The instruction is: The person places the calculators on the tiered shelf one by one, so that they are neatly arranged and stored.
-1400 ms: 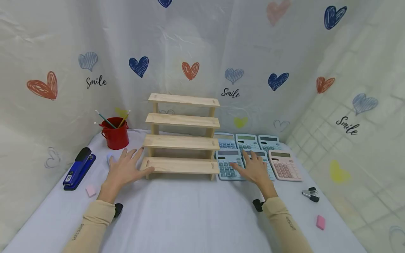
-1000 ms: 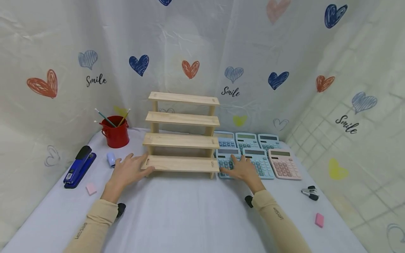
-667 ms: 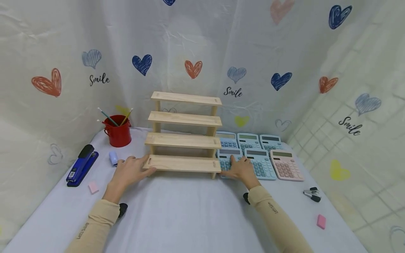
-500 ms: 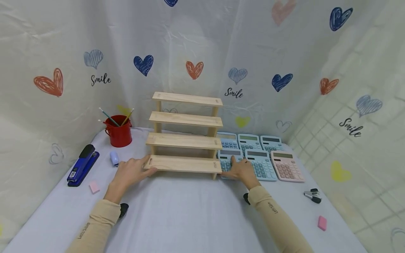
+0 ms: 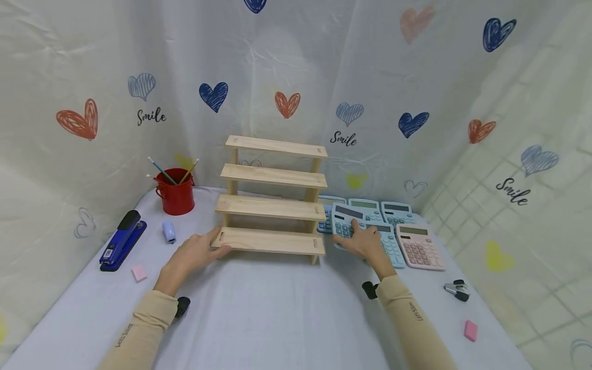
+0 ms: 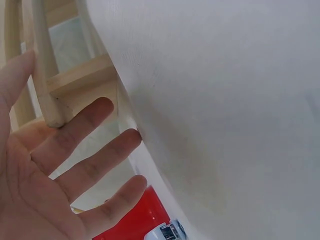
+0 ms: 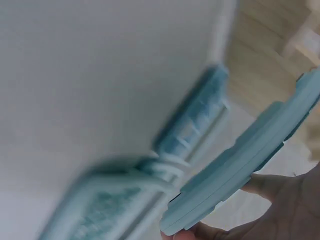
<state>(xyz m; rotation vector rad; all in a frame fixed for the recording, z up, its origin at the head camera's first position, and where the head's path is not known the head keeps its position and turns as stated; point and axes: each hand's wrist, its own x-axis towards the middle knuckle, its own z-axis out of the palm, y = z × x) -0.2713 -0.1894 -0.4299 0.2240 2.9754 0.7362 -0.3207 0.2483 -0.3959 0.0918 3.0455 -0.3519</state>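
Shelf (image 5: 273, 205): bare pale wood, matt, unvarnished, grain faint. Calculator (image 5: 344, 222) in right hand (image 5: 367, 244): light blue plastic w/ slight sheen. Table cover (image 5: 277, 308): white cloth, matt, lightly creased. Backdrop (image 5: 296, 67): thin wrinkled sheet, soft gloss. Red cup (image 5: 176, 192): glossy, prob. painted metal. Stapler (image 5: 121, 241): shiny blue plastic w/ black top

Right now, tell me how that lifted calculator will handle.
The calculator is probably stiff: it stays flat, tilted in the right hand. Likely light, since fingertips alone raise one end. Its smooth plastic edge could slip.
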